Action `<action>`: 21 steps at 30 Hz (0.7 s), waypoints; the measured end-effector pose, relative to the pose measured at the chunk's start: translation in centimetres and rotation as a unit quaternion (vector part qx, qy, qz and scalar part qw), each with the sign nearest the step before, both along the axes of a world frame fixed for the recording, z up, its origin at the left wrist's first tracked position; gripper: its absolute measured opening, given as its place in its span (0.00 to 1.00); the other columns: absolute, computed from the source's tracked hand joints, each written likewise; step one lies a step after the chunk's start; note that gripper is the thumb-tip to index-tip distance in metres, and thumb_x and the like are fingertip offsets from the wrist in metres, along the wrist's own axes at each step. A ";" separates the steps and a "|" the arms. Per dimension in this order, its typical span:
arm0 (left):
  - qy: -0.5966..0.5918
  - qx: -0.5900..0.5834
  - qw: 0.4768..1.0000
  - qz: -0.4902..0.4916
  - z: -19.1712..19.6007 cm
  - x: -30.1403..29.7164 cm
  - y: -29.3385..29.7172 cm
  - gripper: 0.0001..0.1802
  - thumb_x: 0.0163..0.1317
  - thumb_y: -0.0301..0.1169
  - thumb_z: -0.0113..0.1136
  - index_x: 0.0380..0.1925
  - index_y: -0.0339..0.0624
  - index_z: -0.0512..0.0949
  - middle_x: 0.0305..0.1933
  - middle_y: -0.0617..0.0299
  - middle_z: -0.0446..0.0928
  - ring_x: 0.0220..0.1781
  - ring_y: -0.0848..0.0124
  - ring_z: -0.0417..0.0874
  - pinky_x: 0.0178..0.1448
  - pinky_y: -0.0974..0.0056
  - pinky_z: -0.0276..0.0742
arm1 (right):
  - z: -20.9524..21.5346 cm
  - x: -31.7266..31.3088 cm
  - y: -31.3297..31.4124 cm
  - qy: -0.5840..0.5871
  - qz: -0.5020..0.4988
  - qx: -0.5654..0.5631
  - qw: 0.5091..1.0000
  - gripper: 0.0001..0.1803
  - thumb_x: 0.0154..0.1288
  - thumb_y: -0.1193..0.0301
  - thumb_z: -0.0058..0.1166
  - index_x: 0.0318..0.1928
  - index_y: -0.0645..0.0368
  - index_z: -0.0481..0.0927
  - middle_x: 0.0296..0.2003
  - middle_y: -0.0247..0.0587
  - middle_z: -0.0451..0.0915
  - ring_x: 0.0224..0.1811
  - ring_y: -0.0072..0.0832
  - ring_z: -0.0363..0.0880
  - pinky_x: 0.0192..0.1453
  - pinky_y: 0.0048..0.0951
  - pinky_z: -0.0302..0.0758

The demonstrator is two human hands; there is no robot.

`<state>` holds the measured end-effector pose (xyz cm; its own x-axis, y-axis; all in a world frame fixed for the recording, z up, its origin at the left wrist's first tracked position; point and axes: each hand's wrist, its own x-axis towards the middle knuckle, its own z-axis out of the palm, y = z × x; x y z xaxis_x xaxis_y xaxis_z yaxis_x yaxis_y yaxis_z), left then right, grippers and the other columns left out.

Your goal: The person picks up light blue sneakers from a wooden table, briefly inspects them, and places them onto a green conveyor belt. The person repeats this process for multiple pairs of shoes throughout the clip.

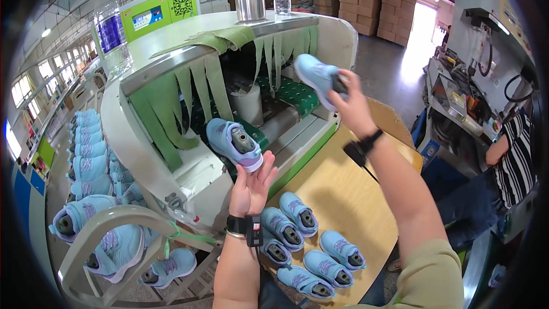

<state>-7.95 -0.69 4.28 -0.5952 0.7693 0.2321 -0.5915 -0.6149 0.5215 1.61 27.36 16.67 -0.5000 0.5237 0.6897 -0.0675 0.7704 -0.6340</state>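
My right hand (355, 109) is raised at the right side of the machine mouth, its fingers closed round the heel of a light blue sneaker (313, 75) with a dark shoe last inside. Lower and to the left, my left hand (251, 186) is palm up with fingers spread. Just beyond its fingertips is another blue sneaker (226, 139), heel toward me, with a dark last in its opening. I cannot tell whether the fingers touch that heel. Behind both shoes is the machine's green conveyor belt (294, 98), partly covered by hanging green strips (200, 88).
Several blue sneakers (326, 269) lie on a wooden table (372, 177) in front of me. More sneakers (91, 166) fill a rack with a grey tubular frame (86, 234) at left. Bottles and a metal pot (250, 6) stand atop the machine. A person (512, 154) works at right.
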 end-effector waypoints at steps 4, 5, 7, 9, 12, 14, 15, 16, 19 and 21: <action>0.008 0.028 0.998 -0.057 -0.2 0.7 2.2 0.34 0.77 0.51 0.36 0.69 0.33 0.59 0.77 0.45 0.54 0.78 0.55 0.57 0.77 0.48 0.59 | -5.6 -6.8 7.4 -0.203 -0.047 0.070 0.976 0.43 0.62 0.75 0.56 0.75 0.38 0.53 0.64 0.63 0.68 0.64 0.56 0.70 0.68 0.42 0.67; 0.008 0.023 0.998 -0.057 -0.5 0.4 1.5 0.34 0.77 0.50 0.36 0.69 0.34 0.59 0.77 0.45 0.53 0.78 0.55 0.57 0.77 0.48 0.58 | -5.3 -7.7 5.8 -0.264 -0.038 -0.011 0.964 0.44 0.61 0.79 0.55 0.75 0.40 0.53 0.65 0.63 0.67 0.66 0.55 0.68 0.70 0.42 0.65; 0.007 0.018 0.997 -0.076 -0.9 0.5 1.2 0.32 0.77 0.49 0.36 0.69 0.34 0.59 0.77 0.45 0.52 0.78 0.54 0.57 0.77 0.48 0.58 | -5.5 -7.1 4.9 -0.216 -0.011 0.032 0.976 0.44 0.62 0.79 0.52 0.75 0.36 0.52 0.67 0.72 0.59 0.69 0.59 0.63 0.69 0.45 0.66; 0.000 -0.005 0.997 -0.079 -1.4 0.4 0.9 0.30 0.77 0.46 0.38 0.70 0.37 0.60 0.78 0.46 0.53 0.78 0.53 0.57 0.76 0.48 0.59 | -7.1 -4.6 3.9 -0.227 0.026 0.090 0.969 0.41 0.63 0.78 0.52 0.74 0.37 0.57 0.69 0.76 0.54 0.69 0.61 0.62 0.70 0.46 0.65; -0.053 -0.074 0.994 -0.055 -3.4 0.7 -0.1 0.28 0.76 0.42 0.44 0.70 0.40 0.60 0.76 0.48 0.57 0.75 0.52 0.61 0.74 0.49 0.63 | -9.6 3.2 -0.9 -0.423 0.152 0.084 0.889 0.33 0.67 0.66 0.55 0.72 0.44 0.64 0.70 0.66 0.58 0.71 0.55 0.61 0.72 0.42 0.63; -0.081 -0.159 0.982 -0.065 -4.6 1.4 0.0 0.26 0.74 0.38 0.47 0.68 0.39 0.62 0.72 0.48 0.64 0.70 0.54 0.68 0.70 0.50 0.67 | -12.0 10.3 -3.2 -0.529 0.225 0.031 0.818 0.31 0.71 0.57 0.53 0.71 0.48 0.64 0.70 0.59 0.61 0.72 0.51 0.61 0.74 0.41 0.60; -0.094 -0.196 0.973 -0.081 -5.5 1.9 0.3 0.26 0.73 0.37 0.48 0.67 0.39 0.63 0.70 0.49 0.66 0.68 0.54 0.71 0.69 0.51 0.69 | -13.3 14.0 -4.0 -0.569 0.248 0.021 0.784 0.32 0.72 0.54 0.52 0.71 0.51 0.64 0.70 0.58 0.62 0.71 0.50 0.62 0.74 0.40 0.61; -0.090 -0.221 0.967 -0.085 -5.8 2.8 0.7 0.26 0.73 0.37 0.49 0.67 0.38 0.64 0.70 0.49 0.67 0.67 0.54 0.72 0.68 0.52 0.70 | -13.8 17.7 -5.4 -0.574 0.255 -0.071 0.775 0.34 0.72 0.52 0.51 0.71 0.55 0.63 0.69 0.57 0.63 0.71 0.48 0.63 0.74 0.40 0.60; -0.056 -0.259 0.960 -0.092 -4.9 4.8 2.3 0.25 0.73 0.38 0.50 0.65 0.37 0.65 0.68 0.49 0.69 0.65 0.55 0.74 0.66 0.54 0.72 | -14.6 26.0 -11.3 -0.501 0.257 -0.288 0.775 0.38 0.74 0.51 0.49 0.73 0.61 0.57 0.69 0.54 0.64 0.73 0.41 0.60 0.75 0.38 0.57; -0.026 -0.276 0.957 -0.090 -5.6 5.2 2.3 0.26 0.73 0.39 0.50 0.65 0.36 0.65 0.68 0.48 0.69 0.64 0.55 0.74 0.65 0.55 0.73 | -19.0 29.4 -14.6 -0.387 0.262 -0.315 0.826 0.42 0.72 0.57 0.53 0.76 0.61 0.48 0.73 0.53 0.54 0.76 0.41 0.54 0.77 0.37 0.53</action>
